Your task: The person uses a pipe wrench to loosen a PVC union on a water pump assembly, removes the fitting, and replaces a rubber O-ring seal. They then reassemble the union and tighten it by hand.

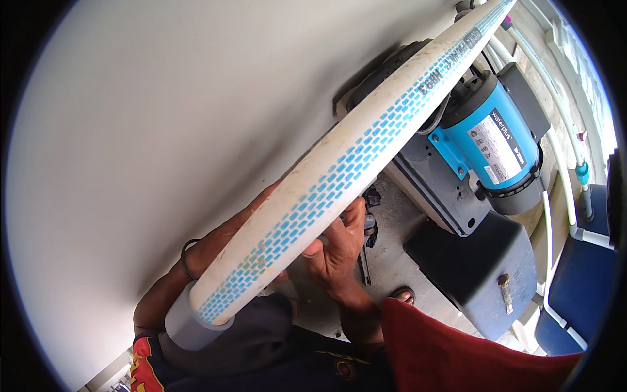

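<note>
A long white pipe [320,176] with a blue brick pattern slants across the view in front of both arms. Its lower end sits in a grey coupling [194,320]. Beyond the pipe, my left hand [266,196] lies close to the white wall; only a sliver shows and its fingers are hidden. My right hand [343,247] is closed, fingers curled beside the pipe's lower side. What it grips is mostly hidden. Right beside its fingers are a small dark metal tool or fitting [370,224] and crumpled black material [373,198].
A blue electric pump motor [496,140] is bolted to a dark base [437,179]. Below it stands a black box cover [470,261] with a small brown-topped tool [505,293] on it. Thin white pipes [560,157] run along the right. Red cloth [450,346] fills the lower right.
</note>
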{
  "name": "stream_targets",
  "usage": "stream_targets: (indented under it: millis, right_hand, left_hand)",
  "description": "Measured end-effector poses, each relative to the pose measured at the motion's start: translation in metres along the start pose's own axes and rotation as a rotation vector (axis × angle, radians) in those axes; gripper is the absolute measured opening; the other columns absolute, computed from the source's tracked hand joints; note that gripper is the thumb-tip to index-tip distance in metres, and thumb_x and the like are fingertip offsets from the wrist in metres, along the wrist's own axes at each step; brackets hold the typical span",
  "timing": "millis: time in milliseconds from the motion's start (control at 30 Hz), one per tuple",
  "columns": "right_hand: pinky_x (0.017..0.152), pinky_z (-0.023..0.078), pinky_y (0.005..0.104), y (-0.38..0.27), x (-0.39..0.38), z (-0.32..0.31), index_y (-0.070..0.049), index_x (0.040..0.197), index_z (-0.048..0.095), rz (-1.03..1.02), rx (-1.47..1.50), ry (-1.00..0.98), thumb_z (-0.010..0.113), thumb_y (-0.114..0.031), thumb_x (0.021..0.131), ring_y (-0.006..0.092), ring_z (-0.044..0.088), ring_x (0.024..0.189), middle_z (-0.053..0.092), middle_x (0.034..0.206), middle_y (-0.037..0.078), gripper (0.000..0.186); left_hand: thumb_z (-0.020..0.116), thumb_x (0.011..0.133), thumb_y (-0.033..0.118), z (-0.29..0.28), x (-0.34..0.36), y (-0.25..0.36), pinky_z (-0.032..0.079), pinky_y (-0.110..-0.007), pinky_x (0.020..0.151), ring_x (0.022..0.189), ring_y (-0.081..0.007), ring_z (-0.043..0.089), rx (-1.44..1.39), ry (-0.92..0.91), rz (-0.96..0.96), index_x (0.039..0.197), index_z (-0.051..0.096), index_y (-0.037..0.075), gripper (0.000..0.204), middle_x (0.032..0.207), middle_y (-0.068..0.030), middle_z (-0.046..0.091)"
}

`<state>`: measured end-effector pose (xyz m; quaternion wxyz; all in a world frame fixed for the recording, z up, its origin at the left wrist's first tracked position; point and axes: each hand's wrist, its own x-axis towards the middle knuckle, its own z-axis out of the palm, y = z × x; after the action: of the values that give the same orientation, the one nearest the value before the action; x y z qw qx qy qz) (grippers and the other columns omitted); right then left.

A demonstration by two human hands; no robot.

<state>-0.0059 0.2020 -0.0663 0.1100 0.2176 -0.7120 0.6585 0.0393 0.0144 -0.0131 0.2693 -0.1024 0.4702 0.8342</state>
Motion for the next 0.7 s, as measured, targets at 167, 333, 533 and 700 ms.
stream_targets:
  millis: [167,333,533,700]
  right_hand:
    - [0.088,0.046,0.0355,0.001,-0.011,0.009,0.007,0.114,0.065,0.010,0.028,0.215,0.057,-0.047,0.097,0.0274,0.059,0.101,0.062,0.109,0.019,0.057]
    - [0.091,0.048,0.0381,-0.007,-0.018,0.013,0.013,0.116,0.061,0.054,0.027,0.265,0.052,-0.044,0.101,0.0325,0.064,0.103,0.064,0.116,0.026,0.060]
    - [0.087,0.053,0.0394,-0.007,-0.017,0.011,0.014,0.122,0.059,0.010,0.074,0.247,0.055,-0.039,0.100,0.0383,0.065,0.103,0.062,0.116,0.031,0.057]
    - [0.091,0.052,0.0393,-0.007,-0.026,0.005,0.013,0.124,0.056,0.133,0.134,0.164,0.055,-0.042,0.099,0.0396,0.063,0.110,0.059,0.122,0.033,0.060]
  left_hand:
    - [0.058,0.098,0.030,0.002,0.000,0.010,0.044,-0.039,0.101,0.126,-0.0231,0.047,0.180,-0.015,0.010,0.155,0.017,0.003,0.075,0.147,-0.0164,0.038]
    - [0.055,0.100,0.029,0.007,0.011,0.029,0.035,-0.037,0.110,0.136,-0.0221,0.039,0.269,-0.104,-0.022,0.154,0.020,0.001,0.071,0.151,-0.0159,0.036]
    - [0.051,0.101,0.036,0.040,0.014,0.040,0.032,-0.036,0.113,0.139,-0.0221,0.039,0.491,0.062,0.096,0.152,0.025,-0.001,0.068,0.153,-0.0144,0.037]
    - [0.048,0.102,0.043,0.032,0.022,0.034,0.034,-0.037,0.112,0.138,-0.0245,0.042,0.397,-0.061,0.192,0.143,0.042,-0.003,0.062,0.153,-0.0155,0.037]
